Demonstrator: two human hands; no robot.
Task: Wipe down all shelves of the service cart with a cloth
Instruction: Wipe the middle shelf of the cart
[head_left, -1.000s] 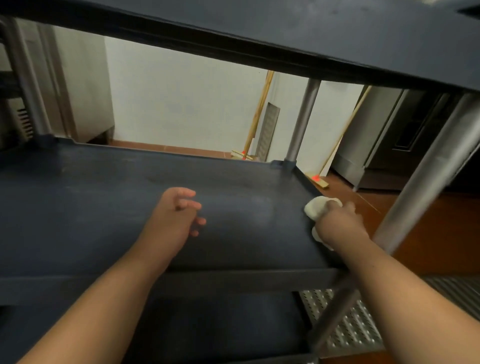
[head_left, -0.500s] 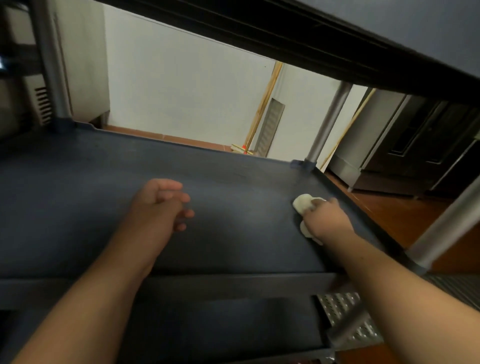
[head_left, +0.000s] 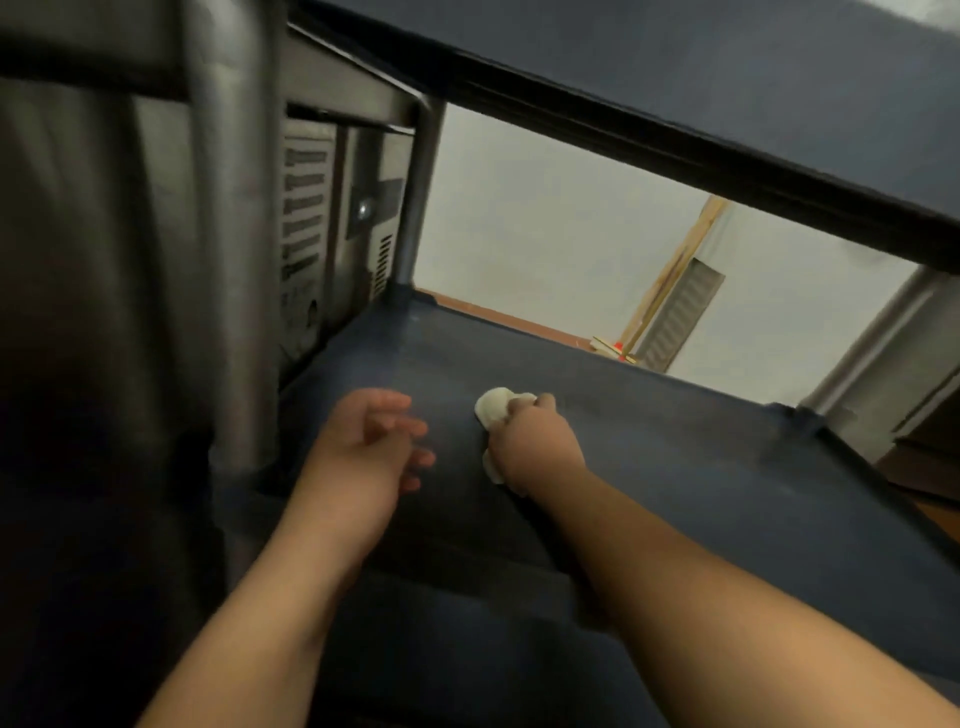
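Two hands over the middle shelf (head_left: 675, 467): my right hand (head_left: 535, 447) grips the balled cloth (head_left: 496, 408) at frame centre, pressed on the shelf. My left hand (head_left: 371, 447) hovers just beside it, loosely curled, empty. Unwiped shelf runs left.

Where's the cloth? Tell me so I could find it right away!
Look at the dark blue shelf in the middle of the cart, under the top shelf. On it lie two hands; the right hand grips the cloth against the shelf. It is the only white, bunched thing there, poking out past the fingers, while the left hand beside it holds nothing.
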